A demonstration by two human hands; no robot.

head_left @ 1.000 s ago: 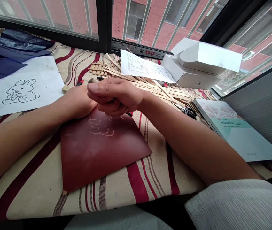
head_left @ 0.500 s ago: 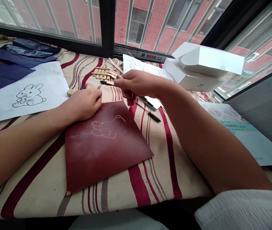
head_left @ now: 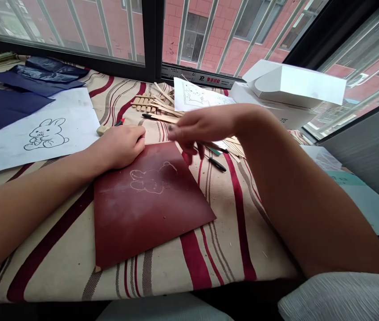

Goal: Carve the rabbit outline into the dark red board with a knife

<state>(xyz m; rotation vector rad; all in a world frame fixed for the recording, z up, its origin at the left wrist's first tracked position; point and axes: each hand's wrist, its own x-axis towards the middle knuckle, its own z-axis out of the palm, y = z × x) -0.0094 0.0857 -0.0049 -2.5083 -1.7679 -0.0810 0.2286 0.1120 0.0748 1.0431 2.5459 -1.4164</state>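
The left hand point(head_left: 120, 147) rests curled on the table, its heel and fingers at the top edge of a dark red sheet point(head_left: 149, 218), well apart from the right hand point(head_left: 202, 131), which hangs in the air farther along. From here I can't tell whether the left hand grips the pale-handled tool point(head_left: 102, 130) with a red collar, which pokes out just past its fingers. The right hand is blurred, its fingers point(head_left: 192, 149) loosely curved and reaching down, and the blur hides whether they pinch anything. Just below those fingers lies a black pen point(head_left: 216, 164), and beyond the hand sits a heap of flat wooden craft sticks point(head_left: 162, 108) with a black-tipped marker point(head_left: 152, 116) on them. A pale rabbit outline point(head_left: 151, 179) is scored into the sheet, directly below and between the hands. Left of the left hand lies white paper with a rabbit drawing point(head_left: 46, 134), and dark blue carbon paper point(head_left: 15, 109) lies beyond it. Past the right hand stand a white box point(head_left: 292, 84) and a sketched sheet point(head_left: 199, 96), all on a striped cloth point(head_left: 162, 272)
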